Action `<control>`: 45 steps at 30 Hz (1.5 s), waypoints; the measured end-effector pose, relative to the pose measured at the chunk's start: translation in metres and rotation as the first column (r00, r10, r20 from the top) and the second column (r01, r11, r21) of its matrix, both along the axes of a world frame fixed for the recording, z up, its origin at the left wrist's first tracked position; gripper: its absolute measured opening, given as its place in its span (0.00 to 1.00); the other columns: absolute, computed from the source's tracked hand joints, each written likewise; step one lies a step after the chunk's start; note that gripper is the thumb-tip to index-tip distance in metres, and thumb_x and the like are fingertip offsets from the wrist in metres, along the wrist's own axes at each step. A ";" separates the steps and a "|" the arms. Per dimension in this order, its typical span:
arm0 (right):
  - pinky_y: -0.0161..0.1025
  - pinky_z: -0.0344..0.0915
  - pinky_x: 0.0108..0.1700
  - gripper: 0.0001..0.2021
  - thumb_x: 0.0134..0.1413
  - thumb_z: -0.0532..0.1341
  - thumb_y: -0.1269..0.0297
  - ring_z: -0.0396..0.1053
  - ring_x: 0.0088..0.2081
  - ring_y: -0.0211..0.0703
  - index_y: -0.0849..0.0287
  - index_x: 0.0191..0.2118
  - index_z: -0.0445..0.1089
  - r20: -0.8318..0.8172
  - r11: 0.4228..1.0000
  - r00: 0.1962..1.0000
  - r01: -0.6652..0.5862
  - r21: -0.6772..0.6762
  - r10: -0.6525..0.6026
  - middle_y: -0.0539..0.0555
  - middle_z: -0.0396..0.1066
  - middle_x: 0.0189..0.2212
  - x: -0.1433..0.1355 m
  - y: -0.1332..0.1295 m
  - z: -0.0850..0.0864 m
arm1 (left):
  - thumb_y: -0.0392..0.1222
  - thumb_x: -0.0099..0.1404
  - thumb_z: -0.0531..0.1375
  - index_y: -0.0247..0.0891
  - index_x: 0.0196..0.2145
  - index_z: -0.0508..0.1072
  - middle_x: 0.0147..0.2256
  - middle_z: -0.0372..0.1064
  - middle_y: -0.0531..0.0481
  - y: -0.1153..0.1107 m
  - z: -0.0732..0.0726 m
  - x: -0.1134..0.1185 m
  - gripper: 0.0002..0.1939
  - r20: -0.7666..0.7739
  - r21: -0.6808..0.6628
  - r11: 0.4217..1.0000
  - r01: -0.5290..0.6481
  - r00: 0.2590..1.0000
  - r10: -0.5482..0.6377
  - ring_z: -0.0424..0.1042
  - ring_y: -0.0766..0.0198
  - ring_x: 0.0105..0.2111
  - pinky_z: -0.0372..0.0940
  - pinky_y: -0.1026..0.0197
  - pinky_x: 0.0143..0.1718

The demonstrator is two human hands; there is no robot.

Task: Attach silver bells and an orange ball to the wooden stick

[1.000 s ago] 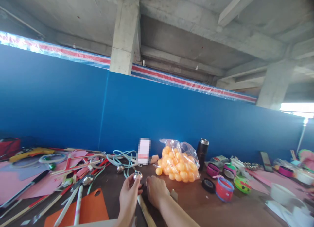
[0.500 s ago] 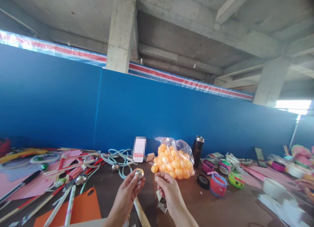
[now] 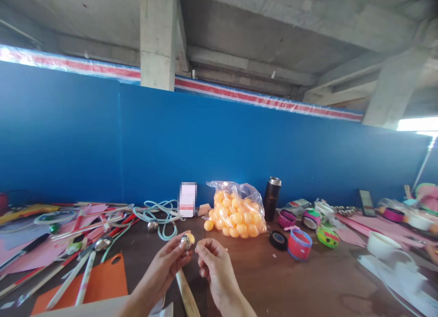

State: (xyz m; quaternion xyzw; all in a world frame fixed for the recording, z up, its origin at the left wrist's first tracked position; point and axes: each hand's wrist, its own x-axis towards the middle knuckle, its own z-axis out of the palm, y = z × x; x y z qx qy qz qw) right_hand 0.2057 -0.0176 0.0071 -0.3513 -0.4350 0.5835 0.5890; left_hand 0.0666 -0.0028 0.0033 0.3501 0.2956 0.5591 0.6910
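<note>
A shiny silver bell (image 3: 186, 241) is pinched in the fingers of my left hand (image 3: 170, 257), with a yellow-orange round piece (image 3: 192, 238) against its right side. Just to the right, my right hand (image 3: 212, 261) has its thumb and index finger pressed together; whatever they hold is too small to make out. A wooden stick (image 3: 186, 293) lies on the brown table (image 3: 273, 280) below my hands. Beyond them rests a clear plastic bag of orange balls (image 3: 237, 214), with one loose orange ball (image 3: 208, 225) at its left.
A black bottle (image 3: 273, 199), black tape roll (image 3: 278, 240) and red-blue ring (image 3: 299, 244) stand to the right. White cup (image 3: 382, 245) sits farther right. Left are an orange sheet (image 3: 102, 280), sticks, pale blue cord (image 3: 166, 235) and silver bells (image 3: 103, 243). A blue partition (image 3: 205, 134) rises behind.
My right hand has moved closer to the bell in my left hand. The small box seen under my right hand is no longer visible. The view has shifted somewhat.
</note>
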 end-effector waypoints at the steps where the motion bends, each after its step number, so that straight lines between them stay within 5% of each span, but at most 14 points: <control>1: 0.26 0.47 0.17 0.11 0.46 0.64 0.58 0.52 0.15 0.26 0.61 0.28 0.67 -0.008 1.000 1.000 -0.003 -0.004 0.003 0.44 0.61 0.16 0.001 0.000 0.001 | 0.38 0.54 0.62 0.39 0.47 0.69 0.39 0.72 0.46 -0.001 0.001 0.000 0.21 -0.015 0.000 1.000 0.013 1.000 -0.013 0.72 0.66 0.35 0.68 0.66 0.36; 18: 0.25 0.47 0.17 0.13 0.39 0.68 0.58 0.50 0.16 0.26 0.59 0.27 0.66 -0.105 0.981 0.992 -0.082 -0.179 0.063 0.42 0.58 0.14 0.004 0.002 -0.004 | 0.44 0.51 0.64 0.36 0.45 0.72 0.33 0.72 0.45 -0.006 0.004 0.004 0.22 -0.166 0.045 0.998 0.036 0.986 -0.028 0.70 0.67 0.28 0.65 0.64 0.32; 45: 0.24 0.44 0.18 0.12 0.41 0.68 0.61 0.49 0.19 0.26 0.61 0.25 0.66 -0.220 0.974 0.966 -0.167 -0.151 0.132 0.43 0.57 0.19 0.008 -0.001 -0.001 | 0.44 0.54 0.62 0.35 0.47 0.70 0.35 0.71 0.44 -0.006 0.003 0.005 0.22 -0.196 0.100 0.994 0.035 0.980 -0.014 0.69 0.66 0.30 0.66 0.62 0.35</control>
